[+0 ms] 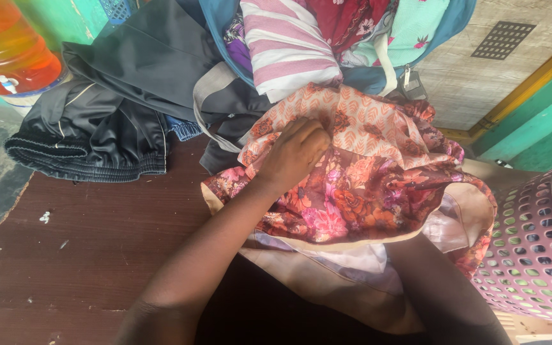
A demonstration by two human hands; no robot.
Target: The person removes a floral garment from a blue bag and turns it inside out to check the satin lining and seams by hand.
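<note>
An orange bottle [4, 48] was seen at the far left, standing at the top corner. Just beside it, a dark garment [107, 105] was heaped on the brown table [97, 236], its ribbed hem laid along the wood. Further right, a striped cloth [289, 45] and other folded pieces were piled in a blue bag [365, 76] at the top.

In the middle, the left hand [295, 153] was pressed down on a floral fabric [365, 172] — orange, pink and red — with the fingers curled into it, a fold apparently pinched. The fabric was spread over the table's near edge, a pale lining shown beneath it. The right hand was hidden under the fabric — only the forearm [442, 294] could be seen, so its grip could not be told. At the far right, a pink basket [538, 249] was set touching the fabric's edge.
</note>
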